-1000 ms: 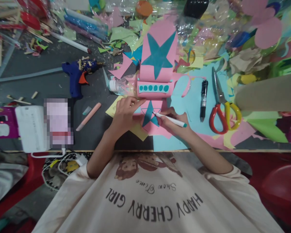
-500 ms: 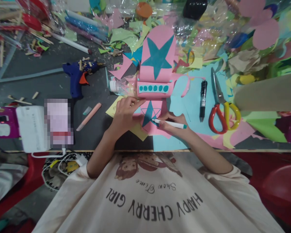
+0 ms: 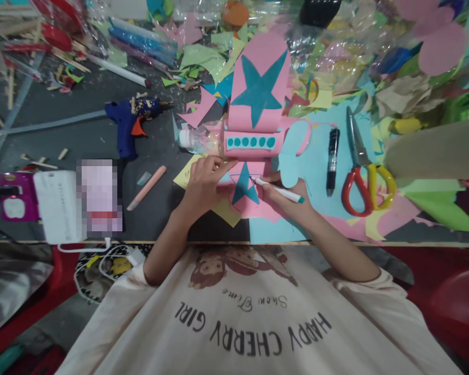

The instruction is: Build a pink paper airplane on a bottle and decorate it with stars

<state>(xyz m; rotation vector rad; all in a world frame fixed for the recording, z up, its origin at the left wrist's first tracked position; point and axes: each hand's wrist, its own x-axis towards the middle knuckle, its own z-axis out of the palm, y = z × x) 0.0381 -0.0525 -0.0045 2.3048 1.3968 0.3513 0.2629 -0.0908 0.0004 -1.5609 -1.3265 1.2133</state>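
My right hand grips a white marker with a teal cap, its tip touching the upper right edge of a small teal star drawn on pink paper. My left hand presses on the pink paper beside the star, forefinger stretched toward it. Just beyond stands a pink paper piece with a big teal star and a row of teal dots.
A blue glue gun lies at the left, a white device near the table edge. Black pen and red-yellow scissors lie at the right on light blue paper. Paper scraps cover the far side. A small bottle lies by the pink piece.
The marker tip has moved from the star's lower right up to its upper right edge. The left hand has stayed in place. The view has shifted slightly.
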